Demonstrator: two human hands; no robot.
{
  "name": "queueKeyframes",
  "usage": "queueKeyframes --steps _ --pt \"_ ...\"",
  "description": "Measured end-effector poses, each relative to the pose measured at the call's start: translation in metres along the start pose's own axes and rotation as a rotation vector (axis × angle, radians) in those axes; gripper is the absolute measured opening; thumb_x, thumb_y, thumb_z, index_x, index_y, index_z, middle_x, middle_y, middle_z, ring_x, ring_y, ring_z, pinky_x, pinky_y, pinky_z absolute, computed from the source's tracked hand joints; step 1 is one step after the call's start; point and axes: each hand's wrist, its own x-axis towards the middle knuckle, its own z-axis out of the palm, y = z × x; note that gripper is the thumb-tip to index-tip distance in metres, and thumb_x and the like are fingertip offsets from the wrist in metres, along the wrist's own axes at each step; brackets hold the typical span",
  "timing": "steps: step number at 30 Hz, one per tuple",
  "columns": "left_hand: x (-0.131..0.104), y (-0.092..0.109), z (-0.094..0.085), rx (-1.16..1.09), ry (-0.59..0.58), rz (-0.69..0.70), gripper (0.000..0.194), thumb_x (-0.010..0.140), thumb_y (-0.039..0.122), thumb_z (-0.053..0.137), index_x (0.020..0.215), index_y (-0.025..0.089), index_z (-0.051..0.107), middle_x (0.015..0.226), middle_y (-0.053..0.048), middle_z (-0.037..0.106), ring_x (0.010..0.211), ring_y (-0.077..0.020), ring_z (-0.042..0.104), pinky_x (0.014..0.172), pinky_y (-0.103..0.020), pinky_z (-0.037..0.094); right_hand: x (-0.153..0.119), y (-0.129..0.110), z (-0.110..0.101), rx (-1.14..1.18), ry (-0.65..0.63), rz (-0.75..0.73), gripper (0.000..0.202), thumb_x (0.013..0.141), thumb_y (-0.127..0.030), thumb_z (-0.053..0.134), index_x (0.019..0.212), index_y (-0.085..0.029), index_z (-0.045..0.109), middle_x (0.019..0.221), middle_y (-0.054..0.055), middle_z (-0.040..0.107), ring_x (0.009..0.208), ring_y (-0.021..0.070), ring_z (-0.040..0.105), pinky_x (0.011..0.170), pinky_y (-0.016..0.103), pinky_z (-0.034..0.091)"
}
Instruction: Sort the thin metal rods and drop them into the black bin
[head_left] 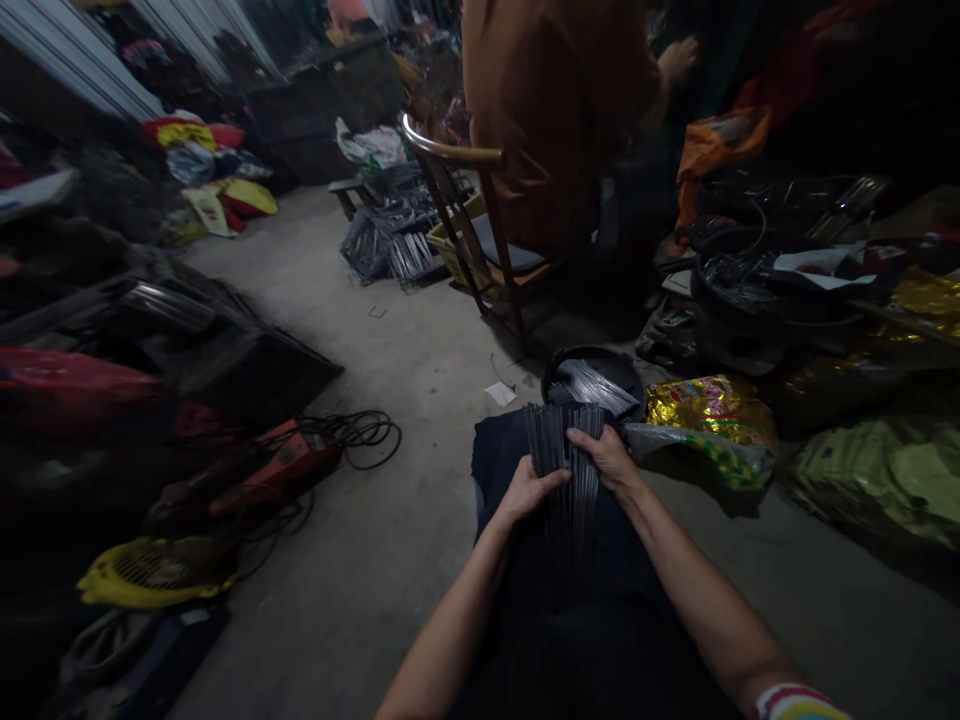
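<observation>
A bundle of thin dark metal rods (583, 500) lies lengthwise over a dark cloth (495, 450) on my lap. My left hand (531, 487) is closed around the left part of the bundle, thumb across the front. My right hand (606, 458) grips the right part a little higher, its thumb also on top. A narrow gap shows between the two parts near the upper ends. Just beyond the rods stands a round black basin (637, 375) with more shiny thin rods (596, 385) in it.
A person in brown (559, 120) is ahead beside a wooden chair (457, 155). Bundled metal pieces (397, 235) lie left of the chair. Gold packaging (709, 408) and a pale green sack (885, 475) lie right. Coiled cable (367, 440) and a yellow fan-like grille (154, 570) are left.
</observation>
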Motion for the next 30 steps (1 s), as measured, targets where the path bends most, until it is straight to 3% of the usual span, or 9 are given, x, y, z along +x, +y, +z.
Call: queueKeyframes --steps 4,8,13,16,21,26,30 --pt "0.0001 0.0008 -0.0009 -0.016 -0.029 0.02 0.044 0.064 0.035 0.083 0.098 0.01 0.071 0.092 -0.009 0.072 0.083 -0.0217 0.066 0.08 -0.033 0.05 -0.0013 -0.0005 -0.0016 0.032 0.019 0.017 0.03 0.061 -0.037 0.083 0.079 -0.019 0.066 0.067 -0.002 0.066 0.06 0.0151 0.06 0.061 0.027 0.048" --pt "0.0008 0.0026 0.0013 0.011 -0.049 0.048 0.044 0.065 0.035 0.083 0.1 0.01 0.071 0.096 -0.009 0.072 0.086 -0.0222 0.066 0.082 -0.033 0.049 0.0004 0.0 -0.0011 0.048 0.02 -0.004 0.035 0.061 -0.037 0.083 0.086 -0.02 0.064 0.064 -0.005 0.06 0.051 0.0099 0.05 0.05 0.023 0.04" --pt "0.0023 0.0007 0.0065 0.029 0.018 0.035 0.049 0.06 0.038 0.085 0.097 0.01 0.07 0.093 -0.009 0.073 0.085 -0.0238 0.066 0.081 -0.034 0.05 0.0033 -0.0003 0.0007 -0.066 0.04 -0.016 0.034 0.06 -0.04 0.084 0.077 -0.017 0.065 0.069 -0.002 0.064 0.061 0.0134 0.056 0.061 0.026 0.046" --pt "0.0019 0.001 0.0074 0.032 0.048 0.022 0.05 0.06 0.038 0.085 0.098 0.01 0.069 0.093 -0.009 0.073 0.085 -0.0235 0.066 0.081 -0.034 0.05 0.0028 -0.0004 0.0013 -0.02 0.035 -0.001 0.032 0.062 -0.038 0.082 0.082 -0.017 0.067 0.078 0.001 0.068 0.069 0.0168 0.061 0.069 0.03 0.049" --pt "0.0018 0.0017 0.0059 0.065 0.063 0.012 0.048 0.062 0.04 0.084 0.098 0.01 0.071 0.092 -0.009 0.073 0.083 -0.0235 0.066 0.079 -0.033 0.05 0.0015 0.0008 0.0009 0.004 0.047 -0.03 0.026 0.065 -0.037 0.079 0.077 -0.019 0.065 0.064 -0.002 0.063 0.057 0.0137 0.055 0.059 0.026 0.045" --pt "0.0038 -0.0008 0.0048 0.061 0.057 0.0 0.047 0.061 0.041 0.084 0.093 0.009 0.071 0.089 -0.009 0.073 0.081 -0.0236 0.066 0.076 -0.034 0.051 0.0039 0.0012 -0.0005 -0.04 0.036 -0.038 0.032 0.063 -0.038 0.082 0.083 -0.017 0.067 0.076 0.001 0.068 0.068 0.0162 0.06 0.069 0.029 0.049" --pt "0.0027 0.0025 0.0058 0.062 0.053 0.004 0.047 0.061 0.04 0.084 0.094 0.009 0.071 0.09 -0.009 0.073 0.082 -0.0233 0.066 0.078 -0.033 0.05 0.0049 -0.0005 -0.0004 -0.072 0.046 -0.034 0.029 0.062 -0.037 0.082 0.076 -0.017 0.067 0.071 0.0 0.066 0.066 0.0164 0.06 0.066 0.028 0.048"
